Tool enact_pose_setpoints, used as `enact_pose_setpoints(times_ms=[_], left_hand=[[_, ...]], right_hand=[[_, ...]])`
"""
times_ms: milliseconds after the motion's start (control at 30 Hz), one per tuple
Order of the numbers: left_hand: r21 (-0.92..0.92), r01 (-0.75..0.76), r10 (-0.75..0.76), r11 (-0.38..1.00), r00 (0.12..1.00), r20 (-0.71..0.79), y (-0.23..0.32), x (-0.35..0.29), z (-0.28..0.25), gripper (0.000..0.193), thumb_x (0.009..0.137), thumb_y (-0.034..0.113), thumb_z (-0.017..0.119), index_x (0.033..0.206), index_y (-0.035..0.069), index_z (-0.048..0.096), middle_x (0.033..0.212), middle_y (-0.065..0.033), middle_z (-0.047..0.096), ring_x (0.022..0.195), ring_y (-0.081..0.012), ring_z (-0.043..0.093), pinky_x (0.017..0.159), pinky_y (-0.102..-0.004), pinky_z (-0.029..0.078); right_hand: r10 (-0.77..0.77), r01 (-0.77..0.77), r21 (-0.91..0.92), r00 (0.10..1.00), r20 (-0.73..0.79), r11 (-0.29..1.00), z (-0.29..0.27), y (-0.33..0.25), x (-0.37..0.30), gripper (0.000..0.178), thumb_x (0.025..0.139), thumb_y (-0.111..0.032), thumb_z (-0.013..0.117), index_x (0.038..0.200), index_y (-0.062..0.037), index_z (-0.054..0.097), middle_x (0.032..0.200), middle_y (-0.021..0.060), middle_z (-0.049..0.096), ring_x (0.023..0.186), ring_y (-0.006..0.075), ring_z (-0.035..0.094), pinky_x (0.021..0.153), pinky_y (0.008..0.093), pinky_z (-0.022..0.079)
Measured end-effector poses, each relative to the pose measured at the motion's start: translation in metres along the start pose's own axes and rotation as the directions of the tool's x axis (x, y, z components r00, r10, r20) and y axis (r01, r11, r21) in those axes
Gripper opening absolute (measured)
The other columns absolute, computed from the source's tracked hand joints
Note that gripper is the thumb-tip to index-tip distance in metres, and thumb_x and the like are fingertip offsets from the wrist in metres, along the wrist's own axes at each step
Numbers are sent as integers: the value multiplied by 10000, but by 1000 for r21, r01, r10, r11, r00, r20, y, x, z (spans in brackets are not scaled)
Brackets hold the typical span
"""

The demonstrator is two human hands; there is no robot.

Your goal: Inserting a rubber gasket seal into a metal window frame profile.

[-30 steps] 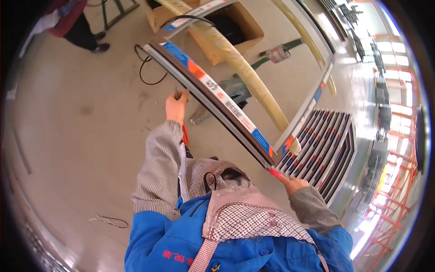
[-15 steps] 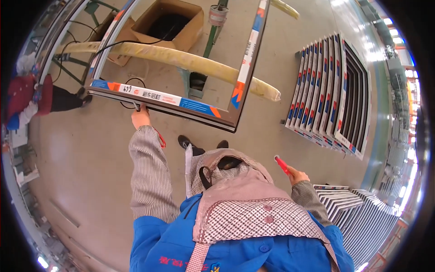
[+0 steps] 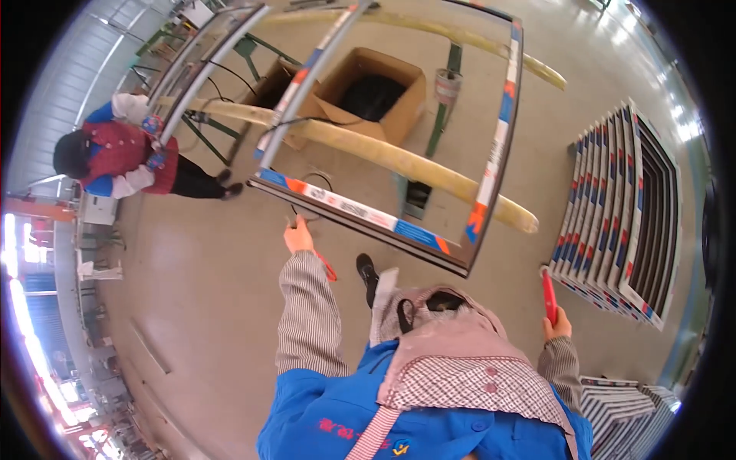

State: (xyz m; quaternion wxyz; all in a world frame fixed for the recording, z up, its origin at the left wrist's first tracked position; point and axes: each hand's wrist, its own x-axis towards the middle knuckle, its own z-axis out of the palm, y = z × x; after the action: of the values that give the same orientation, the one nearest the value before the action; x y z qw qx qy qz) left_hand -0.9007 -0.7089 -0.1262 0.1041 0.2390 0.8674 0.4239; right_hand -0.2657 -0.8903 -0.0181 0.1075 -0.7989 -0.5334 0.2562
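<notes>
Reporter: What has just changed?
Photographer: The right hand (image 3: 560,323), wrapped around a red tool (image 3: 549,295), has swung away from a corner of the rectangular frame (image 3: 353,208) to the picture's right, near the stacked frames (image 3: 606,222). For now, it seems, the tool is off the work.

Reporter: And the left hand (image 3: 297,234)?
Photographer: Fingers bent, just beside the frame's near edge; whether they pinch anything cannot be told.

Reporter: Where does the frame lie?
Photographer: Upper centre, over round, yellow-wrapped bars (image 3: 383,157).

Reporter: Materials?
Photographer: Dark, smooth-looking, square-cornered profiles faced with white, blue and orange tape. Through the opening shows a matte brown cardboard box (image 3: 410,103), something black inside.
</notes>
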Motion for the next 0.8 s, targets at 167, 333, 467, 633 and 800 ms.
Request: enact_pose_setpoints(times_ms=[167, 333, 467, 633, 800], left_hand=[[163, -241, 233, 957, 970, 66, 76, 127, -52, 362, 819, 345, 502, 854, 0, 607, 818, -157, 627, 791, -313, 595, 693, -392, 444], [463, -571, 284, 678, 784, 551, 86, 268, -31, 416, 828, 409, 446, 877, 27, 603, 828, -191, 608, 824, -338, 576, 728, -400, 445], [460, -583, -46, 670, 586, 809, 55, 310, 4, 338, 812, 272, 472, 934, -21, 588, 803, -223, 603, 809, -334, 591, 686, -370, 439], [261, -431, -79, 864, 396, 915, 66, 308, 18, 264, 805, 145, 481, 905, -81, 573, 701, -145, 601, 632, -221, 561, 586, -333, 433], [126, -454, -54, 882, 170, 984, 48, 323, 20, 202, 794, 103, 442, 850, -21, 592, 570, -65, 519, 418, -132, 446, 365, -280, 322]], right_hand=[[13, -10, 15, 967, -255, 1000, 54, 13, -7, 370, 732, -119, 595, 1071, -59, 460, 773, 132, 583, 637, 256, 594, 609, 330, 483], [590, -316, 627, 752, -292, 712, 106, -83, -34, 326, 782, -9, 483, 1091, -84, 412, 672, 46, 483, 415, 98, 461, 350, 231, 381], [642, -333, 634, 682, -349, 698, 152, -184, -65, 343, 780, -3, 491, 1110, -70, 424, 713, 61, 520, 424, 115, 482, 371, 253, 407], [708, -353, 661, 585, -396, 662, 191, -271, -113, 342, 769, 2, 501, 1098, -63, 435, 742, 61, 532, 433, 117, 489, 391, 260, 412], [738, -284, 725, 514, -438, 628, 229, -343, -140, 342, 760, -24, 541, 1086, -58, 444, 733, 85, 555, 472, 147, 528, 433, 286, 443]])
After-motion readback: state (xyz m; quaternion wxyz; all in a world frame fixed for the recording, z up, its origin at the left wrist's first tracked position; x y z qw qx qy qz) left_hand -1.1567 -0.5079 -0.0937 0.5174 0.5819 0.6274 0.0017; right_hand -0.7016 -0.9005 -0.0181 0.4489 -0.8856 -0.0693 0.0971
